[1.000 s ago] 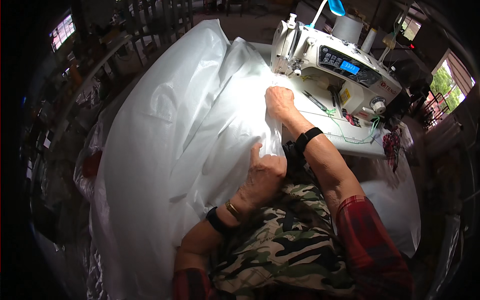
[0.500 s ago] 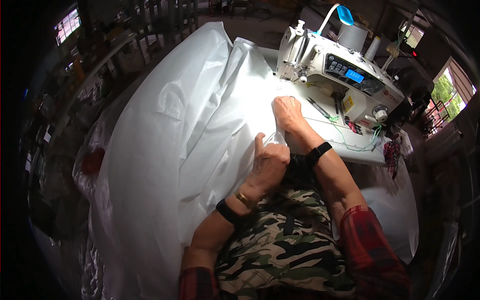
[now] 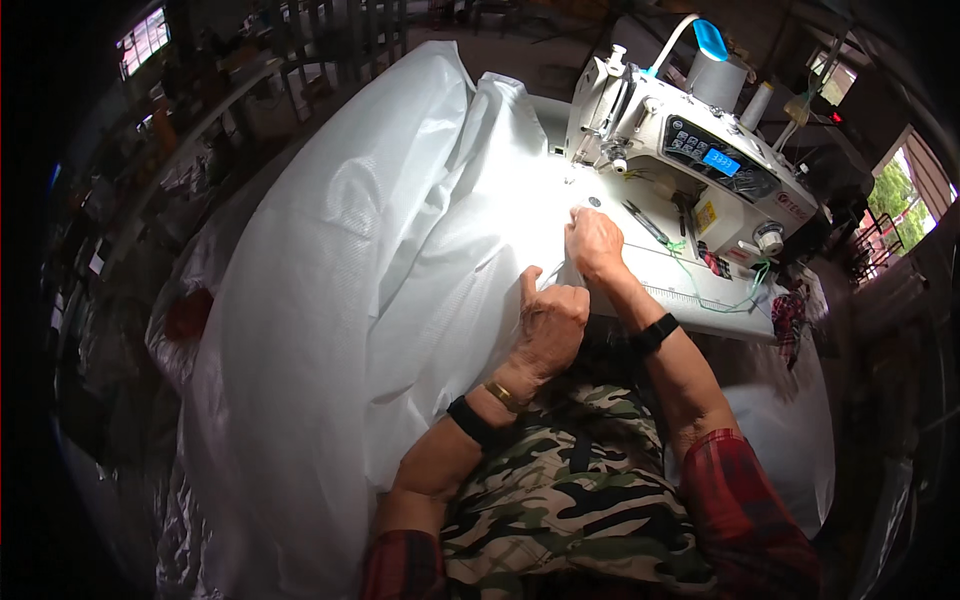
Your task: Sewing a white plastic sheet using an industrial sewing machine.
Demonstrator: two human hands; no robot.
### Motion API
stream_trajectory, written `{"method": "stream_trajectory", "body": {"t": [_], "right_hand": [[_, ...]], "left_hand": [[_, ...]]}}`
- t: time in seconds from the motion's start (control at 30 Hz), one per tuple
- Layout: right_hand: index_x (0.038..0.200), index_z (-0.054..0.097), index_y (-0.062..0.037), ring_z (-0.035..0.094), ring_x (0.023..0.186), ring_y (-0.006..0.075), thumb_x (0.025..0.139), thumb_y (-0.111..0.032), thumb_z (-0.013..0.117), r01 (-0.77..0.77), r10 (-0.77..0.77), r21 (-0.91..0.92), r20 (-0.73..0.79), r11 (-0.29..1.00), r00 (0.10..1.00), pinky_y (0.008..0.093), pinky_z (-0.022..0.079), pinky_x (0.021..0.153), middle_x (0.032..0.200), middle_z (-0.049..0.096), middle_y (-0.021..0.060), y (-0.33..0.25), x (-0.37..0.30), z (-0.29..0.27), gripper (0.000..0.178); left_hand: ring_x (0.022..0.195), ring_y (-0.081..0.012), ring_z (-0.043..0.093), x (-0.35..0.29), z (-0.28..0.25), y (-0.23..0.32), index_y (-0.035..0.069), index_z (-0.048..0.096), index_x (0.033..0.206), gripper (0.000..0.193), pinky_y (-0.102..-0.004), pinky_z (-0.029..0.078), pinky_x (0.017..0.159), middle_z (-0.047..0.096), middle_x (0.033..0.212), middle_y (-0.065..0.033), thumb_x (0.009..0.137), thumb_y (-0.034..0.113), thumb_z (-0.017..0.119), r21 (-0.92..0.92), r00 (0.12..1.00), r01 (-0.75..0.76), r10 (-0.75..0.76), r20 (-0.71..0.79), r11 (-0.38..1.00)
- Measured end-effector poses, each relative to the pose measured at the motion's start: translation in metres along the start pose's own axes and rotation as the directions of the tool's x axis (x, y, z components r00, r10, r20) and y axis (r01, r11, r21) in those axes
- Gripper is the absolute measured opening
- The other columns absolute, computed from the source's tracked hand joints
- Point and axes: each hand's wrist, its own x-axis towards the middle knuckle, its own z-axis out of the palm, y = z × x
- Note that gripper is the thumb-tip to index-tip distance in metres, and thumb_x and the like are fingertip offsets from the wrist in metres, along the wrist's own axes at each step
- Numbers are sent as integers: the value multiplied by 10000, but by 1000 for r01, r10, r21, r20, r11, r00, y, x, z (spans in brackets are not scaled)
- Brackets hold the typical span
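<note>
A large sheet of white woven plastic-like cloth [image 3: 310,300] drapes over the left side and runs up to the sewing machine [image 3: 690,155]. My right hand [image 3: 595,243] is closed on the cloth's right edge, on the white machine bed just in front of the needle area. Nearer to me, my left hand [image 3: 552,328] grips the same edge with curled fingers, its thumb sticking up. A short stretch of edge runs between the two hands. Bright lamp light washes out the cloth by the needle, so its detail there is lost.
Dark tweezers or a similar slim tool [image 3: 646,220] lie on the bed beside green thread [image 3: 690,278]. A big thread cone [image 3: 716,78] and a smaller one [image 3: 757,105] stand behind the machine. A plaid cloth scrap [image 3: 788,318] hangs at the bed's right corner.
My right hand has drawn back slightly toward me from the needle area, still on the edge. The whole view has shifted a little; the left hand keeps its grip.
</note>
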Motion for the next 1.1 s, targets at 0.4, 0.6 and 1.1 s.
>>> {"method": "stream_trajectory", "body": {"t": [0.4,0.6,1.1], "right_hand": [[733,638,-12,662,643,340,707,-66,617,332,-320,-191,91,924,943,437,444,687,669,648,208,-9,0,-10,64],[620,620,-29,656,599,354,648,-83,658,379,-381,-206,31,902,924,452,469,631,627,632,209,1,27,0,72],[1001,648,-7,674,890,346,801,-213,645,-57,28,200,144,978,989,419,500,812,909,700,206,21,11,-10,287]], "left_hand": [[591,-256,592,10,6,-16,74,545,683,100,-507,364,950,533,581,-85,757,39,602,45,991,-121,118,65,992],[601,-261,615,34,10,-23,67,559,671,113,-503,355,960,563,591,-99,779,38,574,84,990,-117,110,90,990],[717,-230,591,17,21,-20,74,591,706,99,-477,344,960,551,684,-69,776,89,659,62,1000,-19,20,-16,998]]}}
